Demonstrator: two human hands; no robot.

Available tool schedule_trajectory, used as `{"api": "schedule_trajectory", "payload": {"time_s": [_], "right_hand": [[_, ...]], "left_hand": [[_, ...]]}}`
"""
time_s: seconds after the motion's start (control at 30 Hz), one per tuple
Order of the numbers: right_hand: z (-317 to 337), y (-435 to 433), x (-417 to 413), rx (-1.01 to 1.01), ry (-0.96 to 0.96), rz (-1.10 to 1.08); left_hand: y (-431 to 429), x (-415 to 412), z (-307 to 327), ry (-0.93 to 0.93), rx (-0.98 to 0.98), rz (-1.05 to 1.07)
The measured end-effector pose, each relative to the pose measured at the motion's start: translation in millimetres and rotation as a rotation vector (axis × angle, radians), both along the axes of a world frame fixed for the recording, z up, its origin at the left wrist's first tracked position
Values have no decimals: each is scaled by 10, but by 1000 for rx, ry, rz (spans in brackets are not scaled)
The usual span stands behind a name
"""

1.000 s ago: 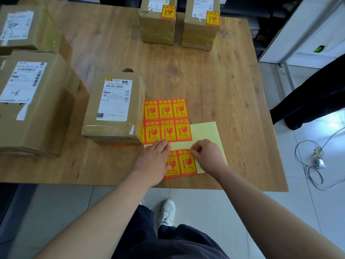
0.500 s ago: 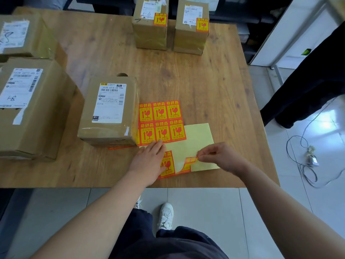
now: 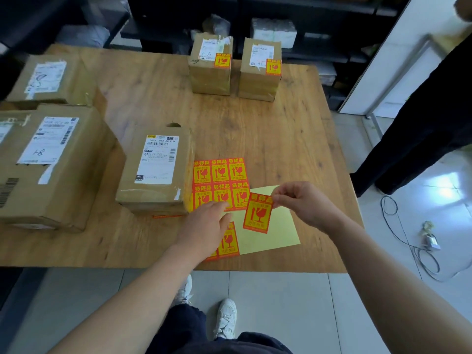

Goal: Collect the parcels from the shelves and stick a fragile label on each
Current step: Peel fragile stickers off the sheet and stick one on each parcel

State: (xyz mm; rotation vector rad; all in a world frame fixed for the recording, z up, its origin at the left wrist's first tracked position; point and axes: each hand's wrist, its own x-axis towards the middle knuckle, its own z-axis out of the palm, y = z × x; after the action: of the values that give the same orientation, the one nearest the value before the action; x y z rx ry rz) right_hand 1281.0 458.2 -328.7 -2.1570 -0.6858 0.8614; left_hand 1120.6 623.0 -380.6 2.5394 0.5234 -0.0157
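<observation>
A sheet of red and yellow fragile labels [image 3: 220, 182] lies on the wooden table [image 3: 268, 139], its pale yellow backing bare at the lower right. My left hand [image 3: 204, 227] lies flat on the sheet, fingers spread, holding nothing. My right hand [image 3: 304, 203] pinches the top corner of one peeled fragile label [image 3: 258, 213], which hangs above the backing. A brown parcel [image 3: 155, 172] with a white shipping label and no fragile label stands just left of the sheet. Two small parcels [image 3: 210, 69] [image 3: 260, 71] at the far edge each carry a fragile label.
Two larger parcels [image 3: 51, 164] [image 3: 48, 77] sit at the table's left side. Dark shelves [image 3: 255, 29] stand behind the table. A person in dark clothes [image 3: 419, 123] stands to the right. A cable and plug [image 3: 429, 238] lie on the tiled floor.
My right hand has peeled one label fully off the sheet and lifted it up and to the right. My left hand stays pressed on the sheet.
</observation>
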Motion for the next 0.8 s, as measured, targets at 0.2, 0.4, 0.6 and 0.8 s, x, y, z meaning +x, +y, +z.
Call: {"api": "schedule_trajectory", "payload": {"time_s": [0.2, 0.4, 0.6, 0.8], "right_hand": [[51, 392, -117, 102, 18, 58], [77, 790, -259, 126, 12, 59], [-51, 1179, -505, 117, 6, -95], [-145, 1499, -794, 84, 44, -196]], "left_hand": [[128, -81, 244, -151, -257, 112], [417, -213, 354, -138, -278, 183], [781, -335, 391, -128, -309, 206], [1127, -413, 348, -134, -393, 246]]}}
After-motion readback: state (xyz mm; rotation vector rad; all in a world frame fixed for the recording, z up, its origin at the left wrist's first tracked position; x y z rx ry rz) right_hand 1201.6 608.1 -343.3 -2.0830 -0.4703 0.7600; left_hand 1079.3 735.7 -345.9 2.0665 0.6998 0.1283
